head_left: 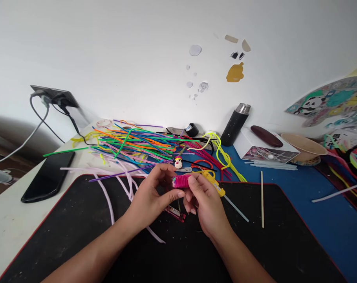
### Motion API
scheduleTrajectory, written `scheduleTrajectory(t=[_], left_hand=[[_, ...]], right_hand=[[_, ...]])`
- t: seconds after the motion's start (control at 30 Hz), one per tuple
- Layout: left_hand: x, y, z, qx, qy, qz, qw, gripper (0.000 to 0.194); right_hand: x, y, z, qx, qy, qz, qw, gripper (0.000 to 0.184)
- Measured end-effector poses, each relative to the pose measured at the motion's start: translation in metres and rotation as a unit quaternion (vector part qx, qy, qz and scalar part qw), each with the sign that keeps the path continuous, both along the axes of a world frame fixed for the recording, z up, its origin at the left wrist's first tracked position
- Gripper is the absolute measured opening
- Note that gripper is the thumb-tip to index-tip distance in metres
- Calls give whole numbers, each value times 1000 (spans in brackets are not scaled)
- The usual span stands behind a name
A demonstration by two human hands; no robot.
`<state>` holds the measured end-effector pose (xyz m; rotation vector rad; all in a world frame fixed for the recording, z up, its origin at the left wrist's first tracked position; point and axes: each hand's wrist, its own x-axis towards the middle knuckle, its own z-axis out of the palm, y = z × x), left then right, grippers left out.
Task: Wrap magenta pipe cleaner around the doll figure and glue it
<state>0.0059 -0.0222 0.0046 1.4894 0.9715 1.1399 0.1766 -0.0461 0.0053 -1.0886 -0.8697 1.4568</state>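
Observation:
A small bright pink coil of fuzzy pipe cleaner, with bits of green and blue at its left end, is held above the black mat. My right hand pinches its right end between thumb and fingers. My left hand is around the left end, its thumb stretched out below the coil and apart from the index finger; its other fingertips are partly hidden. Just behind my hands are a small figure head with a yellow and pink hat and a yellow glue gun with a clear stick in its back.
A heap of coloured pipe cleaners lies along the wall, with pale lilac ones reaching onto the black mat. A phone lies left. A black flask, a white box and a wooden stick are on the right.

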Motion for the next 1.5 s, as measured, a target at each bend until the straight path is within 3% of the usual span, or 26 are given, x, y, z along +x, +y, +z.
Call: scheduleTrajectory(t=[0.27, 0.53, 0.73, 0.93, 1.13, 1.5], left_hand=[[0, -4, -1, 48, 62, -20, 997, 30], [0, -5, 1, 39, 59, -10, 997, 23], [0, -1, 0, -32, -51, -16, 998, 32], [2, 7, -3, -121, -196, -50, 972, 42], [3, 8, -2, -148, -232, -61, 959, 32], [3, 8, -1, -191, -261, -64, 944, 31]], right_hand=[[0, 1, -1, -6, -4, 3, 1000, 58], [-1, 1, 1, -2, -7, 18, 1000, 60], [0, 0, 0, -14, 7, 31, 999, 55], [-1, -1, 1, -17, 25, 46, 998, 54], [-1, 1, -1, -10, 29, 44, 999, 51], [-2, 1, -3, -6, 10, 56, 998, 51]])
